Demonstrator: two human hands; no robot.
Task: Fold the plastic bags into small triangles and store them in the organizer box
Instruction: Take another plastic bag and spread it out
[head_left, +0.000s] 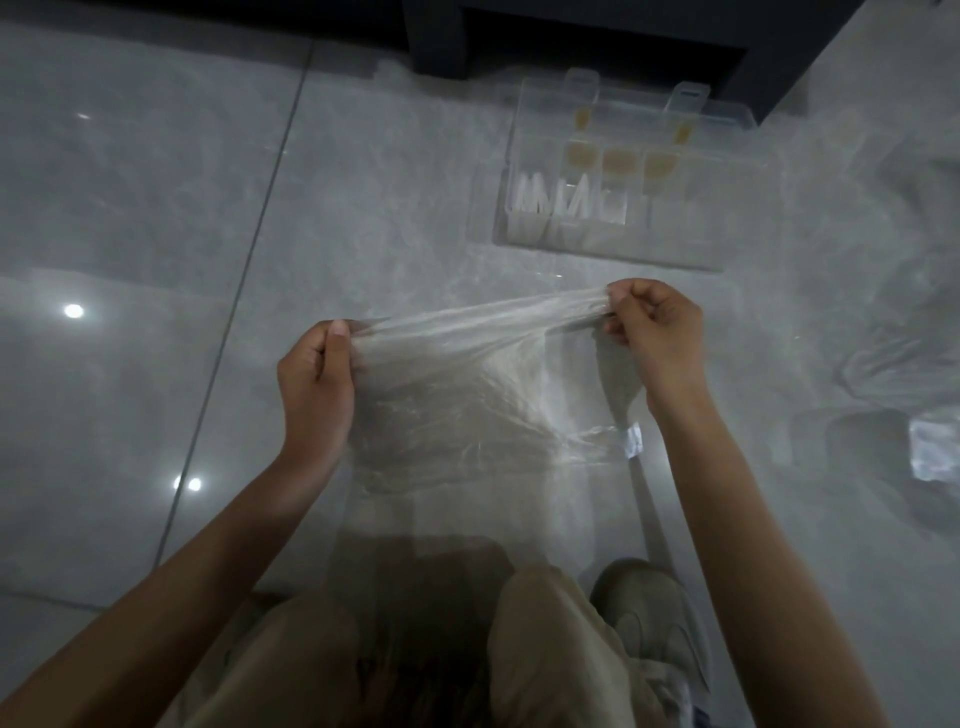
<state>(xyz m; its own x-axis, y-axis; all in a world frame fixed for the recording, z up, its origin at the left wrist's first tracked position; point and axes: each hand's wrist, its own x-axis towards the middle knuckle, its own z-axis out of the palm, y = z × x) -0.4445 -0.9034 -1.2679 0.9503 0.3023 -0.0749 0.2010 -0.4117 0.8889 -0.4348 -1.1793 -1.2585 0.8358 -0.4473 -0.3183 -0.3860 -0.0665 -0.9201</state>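
Knees nearest, above floor. Left hand, right hand: fingers pinch plastic bag top edge, stretched between them, not yet folded. Organizer box beyond already holds some triangles; loose bags heaped right, still to do.

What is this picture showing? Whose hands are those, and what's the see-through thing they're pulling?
There is no machine here, just a person. The camera sits on their head and looks down, so you see what they see: their own arms, knees and a shoe. The left hand and right hand each pinch the top edge of a clear plastic bag, stretching it between them above the shiny grey floor. Further ahead on the floor stands an open clear organizer box. Some compartments hold small folded bags, white ones and yellowish ones. On the right lies crumpled clear plastic, probably more bags.
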